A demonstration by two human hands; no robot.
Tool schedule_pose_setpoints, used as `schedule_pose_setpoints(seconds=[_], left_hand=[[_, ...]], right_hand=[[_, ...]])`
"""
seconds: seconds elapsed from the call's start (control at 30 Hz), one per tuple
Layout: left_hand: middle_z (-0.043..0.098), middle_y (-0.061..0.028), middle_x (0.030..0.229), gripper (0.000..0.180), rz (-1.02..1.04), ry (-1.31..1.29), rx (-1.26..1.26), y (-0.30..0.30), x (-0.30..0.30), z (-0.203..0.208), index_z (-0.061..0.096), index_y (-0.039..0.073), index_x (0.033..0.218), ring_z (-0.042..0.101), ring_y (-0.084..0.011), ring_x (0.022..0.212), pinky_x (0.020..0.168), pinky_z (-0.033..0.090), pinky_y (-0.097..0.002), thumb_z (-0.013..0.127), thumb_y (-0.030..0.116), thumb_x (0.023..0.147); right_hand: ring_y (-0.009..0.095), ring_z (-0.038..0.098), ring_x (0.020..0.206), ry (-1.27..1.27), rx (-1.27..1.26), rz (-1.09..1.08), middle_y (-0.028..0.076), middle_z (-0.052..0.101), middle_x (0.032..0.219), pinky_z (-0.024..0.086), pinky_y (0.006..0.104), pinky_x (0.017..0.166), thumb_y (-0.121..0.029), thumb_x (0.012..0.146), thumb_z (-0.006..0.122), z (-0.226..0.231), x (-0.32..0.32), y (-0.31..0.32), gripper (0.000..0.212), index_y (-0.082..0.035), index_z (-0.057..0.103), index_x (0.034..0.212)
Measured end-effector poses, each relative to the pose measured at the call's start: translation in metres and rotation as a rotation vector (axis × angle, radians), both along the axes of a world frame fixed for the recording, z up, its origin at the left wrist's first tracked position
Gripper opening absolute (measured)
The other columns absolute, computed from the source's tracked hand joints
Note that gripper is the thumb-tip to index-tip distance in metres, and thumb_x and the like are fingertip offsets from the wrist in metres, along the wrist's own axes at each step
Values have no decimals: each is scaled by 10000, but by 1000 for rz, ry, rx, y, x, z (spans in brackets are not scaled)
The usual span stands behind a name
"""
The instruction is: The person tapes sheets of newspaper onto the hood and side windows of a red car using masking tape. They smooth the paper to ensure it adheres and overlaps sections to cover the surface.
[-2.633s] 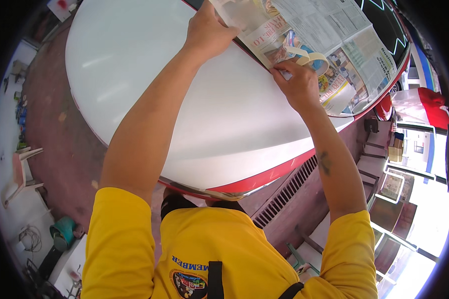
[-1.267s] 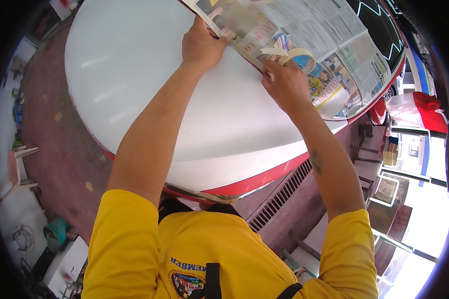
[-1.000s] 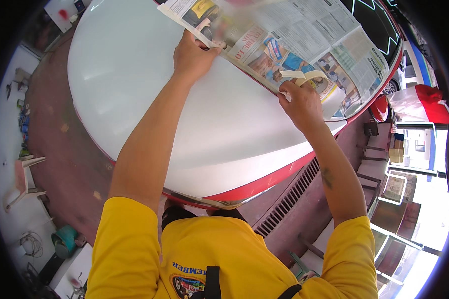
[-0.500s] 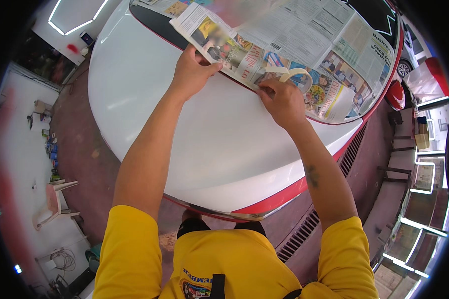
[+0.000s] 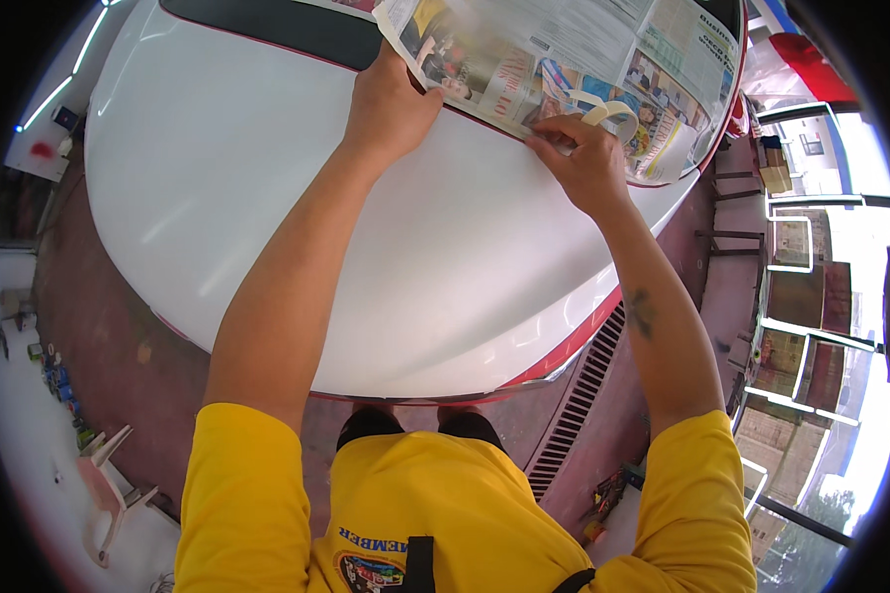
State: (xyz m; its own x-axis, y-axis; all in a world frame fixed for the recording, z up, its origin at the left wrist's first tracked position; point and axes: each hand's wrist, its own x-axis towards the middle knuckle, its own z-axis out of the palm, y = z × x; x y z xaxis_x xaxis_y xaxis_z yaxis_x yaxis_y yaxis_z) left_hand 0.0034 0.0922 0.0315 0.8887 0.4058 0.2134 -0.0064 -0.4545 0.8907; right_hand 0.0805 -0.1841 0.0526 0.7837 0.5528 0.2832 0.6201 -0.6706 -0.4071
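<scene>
A newspaper sheet (image 5: 504, 84) lies over the rear glass of a white car, its near edge along the top of the smooth white panel (image 5: 445, 237). My left hand (image 5: 391, 109) is closed on the sheet's left part, thumb at the near edge and fingers partly hidden behind the paper. Farther right, my right hand (image 5: 578, 158) pinches at that same edge. A roll of cream masking tape (image 5: 625, 121) sits against its fingers, with a loose tape strip beside it. What lies between the right fingertips is hard to see.
Dark glass (image 5: 267, 40) shows left of the paper. Red trim runs along the car's edges. A slotted floor drain (image 5: 578, 400) passes at the right. A pale chair (image 5: 109, 494) lies at the lower left, near several cans (image 5: 59, 381). Framed panels (image 5: 801, 287) line the right side.
My view has shifted, so the car's white panel appears farther left and higher. Both hands stay closed at the newspaper's near edge, with little visible change in their grip.
</scene>
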Motion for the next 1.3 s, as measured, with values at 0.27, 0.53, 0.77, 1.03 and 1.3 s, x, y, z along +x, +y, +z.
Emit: schedule_pose_setpoints(seconds=[0.27,0.53,0.77,1.03,1.3], left_hand=[[812,-191,1184,486,-1,-110,54,2,-3,-14,656,-14,1355,801,-389,1069,972,623,-477,855,135,936],[815,-247,1071,385,42,-187,184,0,1,-23,667,-43,1301,803,-442,961,865,646,-500,804,61,957],[799,-254,1077,348,57,-219,190,-6,-1,-21,678,-36,1278,783,-480,976,871,636,-527,799,44,961],[789,-254,1104,351,47,-218,198,-5,1,-25,675,-25,1272,775,-490,1001,882,643,-527,805,22,950],[797,-257,1101,347,36,-199,198,1,2,-28,675,-32,1258,779,-482,1005,885,639,-522,813,29,945]], right_hand=[[310,818,928,11,9,-52,136,854,1035,638,433,868,-313,945,884,-2,-5,7,253,-121,886,1110],[339,785,876,-85,-93,-23,142,809,929,631,461,810,-295,924,884,2,-1,6,220,-149,892,1088],[316,796,891,-166,-140,0,87,837,962,635,466,805,-261,926,873,3,-4,7,189,-141,882,1071],[325,775,919,-167,-280,60,99,767,870,632,483,782,-196,921,818,15,-3,33,60,-149,814,958],[338,764,871,-283,-393,185,103,764,868,626,503,759,-152,909,800,23,-2,47,31,-145,783,934]])
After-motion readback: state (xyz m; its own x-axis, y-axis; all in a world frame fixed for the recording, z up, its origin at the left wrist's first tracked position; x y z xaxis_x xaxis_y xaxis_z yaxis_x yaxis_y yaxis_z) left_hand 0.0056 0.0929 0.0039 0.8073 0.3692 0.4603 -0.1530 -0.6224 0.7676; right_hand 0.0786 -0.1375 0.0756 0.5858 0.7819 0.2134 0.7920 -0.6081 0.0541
